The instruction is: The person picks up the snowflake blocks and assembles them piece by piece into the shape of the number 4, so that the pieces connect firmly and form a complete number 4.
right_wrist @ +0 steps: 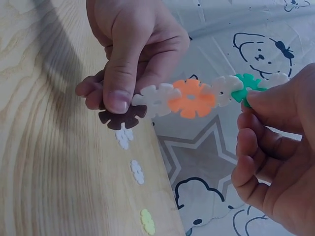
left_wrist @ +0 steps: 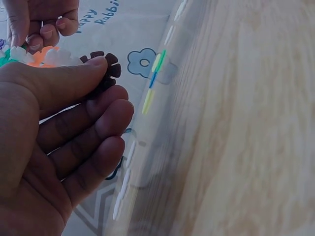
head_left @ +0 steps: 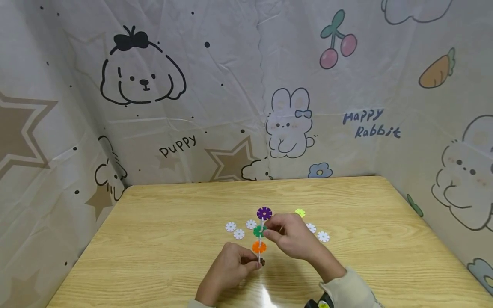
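Observation:
Both hands hold a chain of notched plastic snowflake discs above the table. My left hand (head_left: 231,266) pinches the brown disc (right_wrist: 125,119) at the chain's near end between thumb and fingers. Beyond it come a white disc (right_wrist: 156,101), an orange disc (head_left: 259,247), another white disc (right_wrist: 224,90) and a green disc (head_left: 258,231). My right hand (head_left: 293,238) pinches the green disc at its edge. A purple disc (head_left: 264,213) tops the chain at the far end, joined through a white disc (right_wrist: 276,80) partly hidden behind the right hand.
Loose white discs (head_left: 239,234) lie left of the chain, others (head_left: 323,236) to the right. A yellow disc (head_left: 300,212) lies behind the right hand. The left wrist view shows green and blue discs (left_wrist: 153,79) edge-on. A printed cloth hangs behind the wooden table (head_left: 154,239).

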A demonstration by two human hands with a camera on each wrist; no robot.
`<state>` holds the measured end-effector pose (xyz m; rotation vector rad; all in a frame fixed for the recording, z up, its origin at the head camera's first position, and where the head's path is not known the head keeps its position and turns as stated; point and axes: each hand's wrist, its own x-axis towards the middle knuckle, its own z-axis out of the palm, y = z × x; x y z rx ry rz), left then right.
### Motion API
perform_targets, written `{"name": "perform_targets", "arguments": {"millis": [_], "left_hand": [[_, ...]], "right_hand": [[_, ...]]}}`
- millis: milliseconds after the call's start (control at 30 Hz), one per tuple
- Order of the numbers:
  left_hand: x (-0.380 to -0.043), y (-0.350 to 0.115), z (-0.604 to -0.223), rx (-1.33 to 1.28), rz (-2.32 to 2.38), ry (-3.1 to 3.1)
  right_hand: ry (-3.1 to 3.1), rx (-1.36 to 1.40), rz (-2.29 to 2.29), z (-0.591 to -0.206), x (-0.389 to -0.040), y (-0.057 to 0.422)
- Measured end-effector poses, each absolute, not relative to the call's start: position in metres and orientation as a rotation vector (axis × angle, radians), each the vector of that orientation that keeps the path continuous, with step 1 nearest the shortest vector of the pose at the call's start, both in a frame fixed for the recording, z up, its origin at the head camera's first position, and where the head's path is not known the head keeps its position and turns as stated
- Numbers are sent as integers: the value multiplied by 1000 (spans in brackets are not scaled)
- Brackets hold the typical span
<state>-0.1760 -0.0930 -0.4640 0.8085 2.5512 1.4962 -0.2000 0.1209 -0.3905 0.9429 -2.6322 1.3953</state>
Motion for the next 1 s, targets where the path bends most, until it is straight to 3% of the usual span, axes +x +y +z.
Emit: {"name": "perform_targets", "arguments": {"millis": [467, 1000], "left_hand": [[-176, -91, -465, 790, 1513, 2549], [-179, -92, -469, 781, 1537, 2650]], "right_hand": [[-2607, 1032, 1416, -390, -200, 116], [-2665, 873, 1332, -391, -200, 135]]}}
